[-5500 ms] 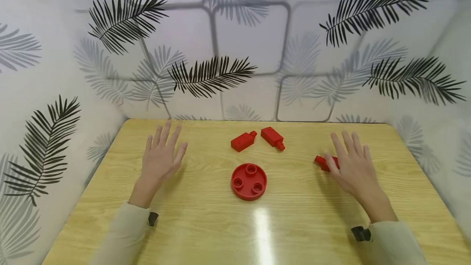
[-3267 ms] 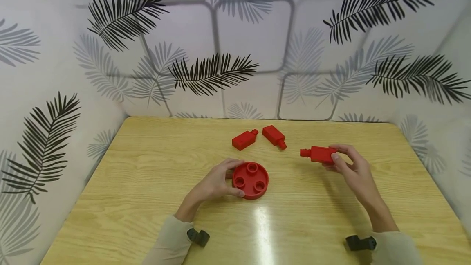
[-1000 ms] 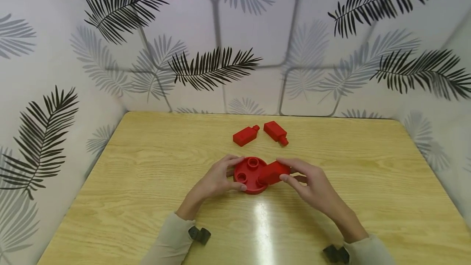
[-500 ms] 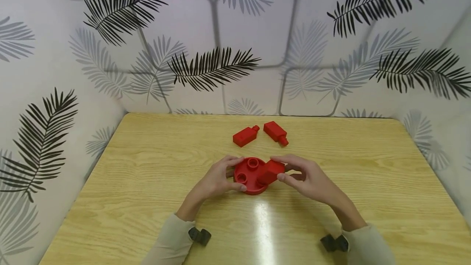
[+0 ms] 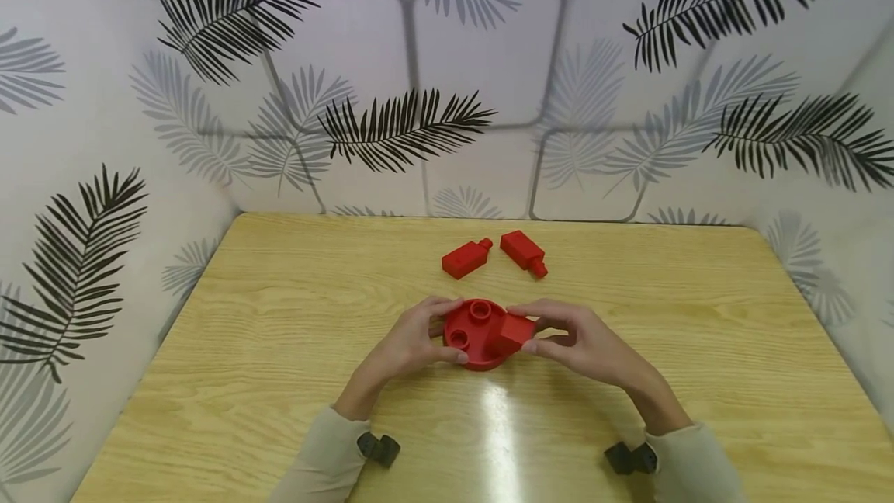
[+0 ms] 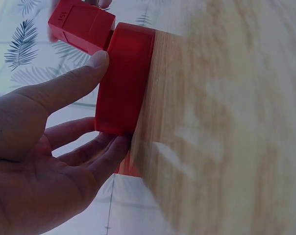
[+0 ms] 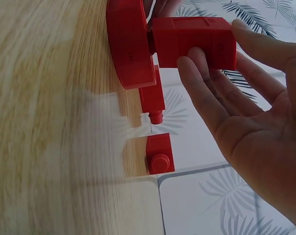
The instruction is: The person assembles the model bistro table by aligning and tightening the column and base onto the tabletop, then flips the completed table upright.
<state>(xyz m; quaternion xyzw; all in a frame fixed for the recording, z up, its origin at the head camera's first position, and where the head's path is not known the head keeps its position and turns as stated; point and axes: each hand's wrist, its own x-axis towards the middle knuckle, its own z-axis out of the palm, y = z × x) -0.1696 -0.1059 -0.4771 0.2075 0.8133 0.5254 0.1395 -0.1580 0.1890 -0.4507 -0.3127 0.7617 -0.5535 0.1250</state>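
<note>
A shallow round red base (image 5: 477, 346) with raised ring sockets sits on the wooden table. My left hand (image 5: 407, 341) grips its left edge, thumb at the front and fingers round the back. With thumb and fingertips my right hand (image 5: 594, 344) holds a red block (image 5: 515, 331) with a narrow neck. It stands over the base's right socket, leaning slightly right in the head view. In the right wrist view the block (image 7: 194, 41) has its neck end down at the base (image 7: 132, 54), and the neck is mostly hidden by the rim.
Two similar red necked blocks lie behind the base, one block (image 5: 466, 259) at left and another block (image 5: 524, 253) at right. A leaf-patterned backdrop (image 5: 482, 161) rises along the table's (image 5: 279, 293) far edge and sides.
My left hand took hold of the base, and my right hand lifted a block from the right side and brought it to the right socket. Lately the block has tilted more upright.
</note>
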